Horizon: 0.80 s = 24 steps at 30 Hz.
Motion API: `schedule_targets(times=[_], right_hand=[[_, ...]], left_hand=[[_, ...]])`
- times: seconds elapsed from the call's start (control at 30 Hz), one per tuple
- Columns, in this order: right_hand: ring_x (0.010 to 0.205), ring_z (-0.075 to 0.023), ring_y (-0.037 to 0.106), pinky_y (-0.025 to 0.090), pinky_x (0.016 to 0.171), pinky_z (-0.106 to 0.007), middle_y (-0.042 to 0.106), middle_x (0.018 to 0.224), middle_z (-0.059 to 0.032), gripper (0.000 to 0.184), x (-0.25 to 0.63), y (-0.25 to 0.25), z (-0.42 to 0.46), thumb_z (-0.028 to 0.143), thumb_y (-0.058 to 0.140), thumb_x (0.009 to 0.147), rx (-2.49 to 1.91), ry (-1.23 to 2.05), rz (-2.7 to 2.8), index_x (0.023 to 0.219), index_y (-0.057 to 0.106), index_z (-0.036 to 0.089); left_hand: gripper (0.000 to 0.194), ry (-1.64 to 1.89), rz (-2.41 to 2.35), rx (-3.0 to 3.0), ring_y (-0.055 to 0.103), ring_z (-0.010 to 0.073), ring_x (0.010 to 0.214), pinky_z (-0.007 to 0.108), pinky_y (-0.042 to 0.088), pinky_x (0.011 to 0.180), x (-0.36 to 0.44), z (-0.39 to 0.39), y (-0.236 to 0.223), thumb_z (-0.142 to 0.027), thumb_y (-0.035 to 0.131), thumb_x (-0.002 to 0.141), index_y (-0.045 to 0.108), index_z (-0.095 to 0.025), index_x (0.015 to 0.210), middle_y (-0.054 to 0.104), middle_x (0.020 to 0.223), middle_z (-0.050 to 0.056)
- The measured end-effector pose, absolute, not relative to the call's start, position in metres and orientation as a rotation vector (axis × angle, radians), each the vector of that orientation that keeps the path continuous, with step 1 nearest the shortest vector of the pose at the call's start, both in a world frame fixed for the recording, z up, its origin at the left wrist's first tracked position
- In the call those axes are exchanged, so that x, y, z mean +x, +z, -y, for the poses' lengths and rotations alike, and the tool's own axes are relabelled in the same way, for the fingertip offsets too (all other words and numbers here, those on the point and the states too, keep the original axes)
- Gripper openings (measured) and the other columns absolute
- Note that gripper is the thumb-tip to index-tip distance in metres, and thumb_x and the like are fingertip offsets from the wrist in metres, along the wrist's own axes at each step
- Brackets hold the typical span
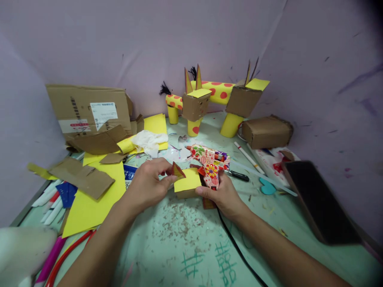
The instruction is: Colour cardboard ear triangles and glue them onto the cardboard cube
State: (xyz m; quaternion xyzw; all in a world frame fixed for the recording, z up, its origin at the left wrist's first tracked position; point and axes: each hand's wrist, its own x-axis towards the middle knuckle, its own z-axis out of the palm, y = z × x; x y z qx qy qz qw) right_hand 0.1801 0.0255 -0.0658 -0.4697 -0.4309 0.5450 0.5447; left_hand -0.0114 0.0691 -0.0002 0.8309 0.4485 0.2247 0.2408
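My left hand (154, 179) pinches a small pointed cardboard ear (178, 170), dark along its edge, at the left side of a small cardboard box (187, 194). Yellow paper (188, 180) covers the top of this box. My right hand (223, 195) grips the box's right side, its thumb at the near corner and its other fingers largely hidden. Right beside that hand is a flower-patterned glue gun (211, 169), nozzle pointing left; whether any fingers hold its handle, I cannot tell. A brown cardboard piece (208, 203) shows below the right thumb.
Two spotted cardboard giraffes (196, 107) (243, 99) stand at the back. Yellow sheets (97, 203) and cardboard scraps (82, 175) lie left. A phone (318, 203), a brown box (266, 131), a black pen (237, 175) and a teal heart (267, 186) are right. A black cord (239, 251) runs frontward.
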Motion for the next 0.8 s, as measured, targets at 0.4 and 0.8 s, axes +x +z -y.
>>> schedule_targets(times=[0.4, 0.8], right_hand=[[0.101, -0.0288, 0.064, 0.048, 0.091, -0.044, 0.070, 0.109, -0.0090, 0.051, 0.182, -0.067, -0.026, 0.024, 0.081, 0.054, -1.165, 1.267, 1.039, 0.100, 0.059, 0.021], [0.102, -0.0273, 0.065, 0.050, 0.089, -0.040, 0.070, 0.111, -0.0072, 0.053, 0.180, -0.067, -0.026, 0.025, 0.081, 0.055, -1.116, 1.296, 1.043, 0.104, 0.061, 0.022]], left_hand=[[0.015, 0.720, -1.117, 2.440, 0.057, 0.0152, 0.077, 0.032, 0.039, 0.073, -0.013, -0.067, -0.004, -0.010, 0.059, 0.077, 0.069, -0.021, 0.078, 0.064, 0.076, -0.001], [0.005, 0.726, -1.138, 2.290, 0.057, 0.0130, 0.077, 0.028, 0.042, 0.072, -0.011, -0.064, 0.011, -0.015, 0.062, 0.076, 0.066, -0.018, 0.076, 0.065, 0.078, -0.001]])
